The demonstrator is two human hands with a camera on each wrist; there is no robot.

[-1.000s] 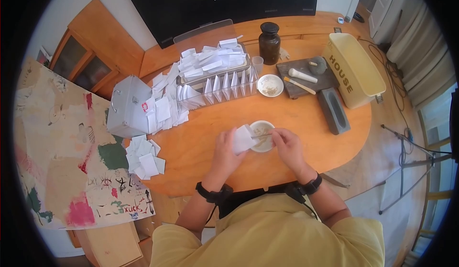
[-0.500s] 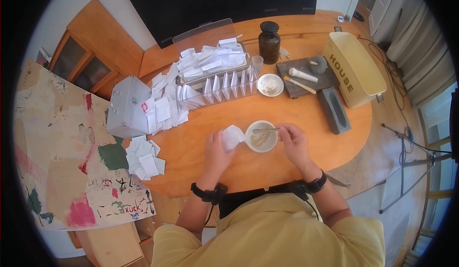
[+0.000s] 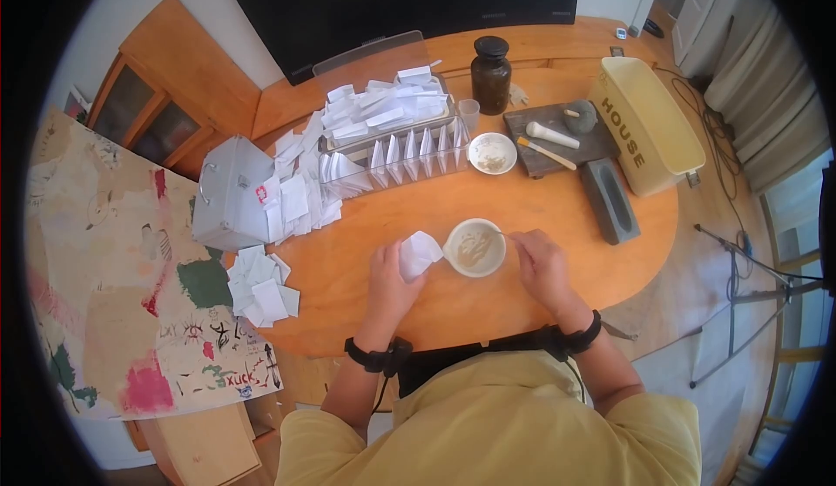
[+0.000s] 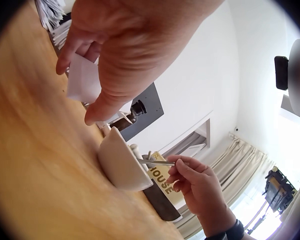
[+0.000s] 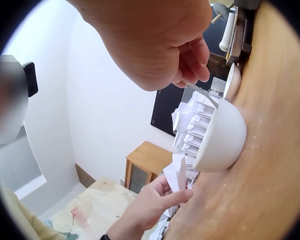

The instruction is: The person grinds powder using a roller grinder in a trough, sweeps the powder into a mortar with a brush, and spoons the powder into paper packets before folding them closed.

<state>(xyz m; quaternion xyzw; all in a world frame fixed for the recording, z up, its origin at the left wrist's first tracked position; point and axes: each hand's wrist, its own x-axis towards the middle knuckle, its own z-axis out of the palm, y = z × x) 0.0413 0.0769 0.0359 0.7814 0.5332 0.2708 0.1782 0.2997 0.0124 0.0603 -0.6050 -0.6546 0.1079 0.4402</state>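
Note:
My left hand (image 3: 389, 281) holds a folded white paper packet (image 3: 420, 255), left of a white lipped bowl (image 4: 117, 162) on the table. Streaks of pale beige powder (image 3: 475, 247) lie on the bowl's inside. On the bowl's right side, my right hand (image 3: 544, 270) pinches a thin metal spatula (image 4: 160, 162) between thumb and fingers. Its tip reaches over the bowl's rim in both wrist views. In the left wrist view the packet hangs between thumb and fingers, partly hidden by the palm.
A clear rack (image 3: 353, 186) of folded packets stands behind, beside loose paper slips (image 3: 296, 199) and a silver case (image 3: 233, 192). At the back right are a shallow dish (image 3: 492, 154), brown jar (image 3: 491, 81), white pestle (image 3: 553, 136), brush (image 3: 547, 154), grey trough (image 3: 607, 203) and cream bin (image 3: 649, 129).
The packet in my left hand has moved left, away from over the bowl. My right hand has drawn the spatula right, toward the bowl's right rim.

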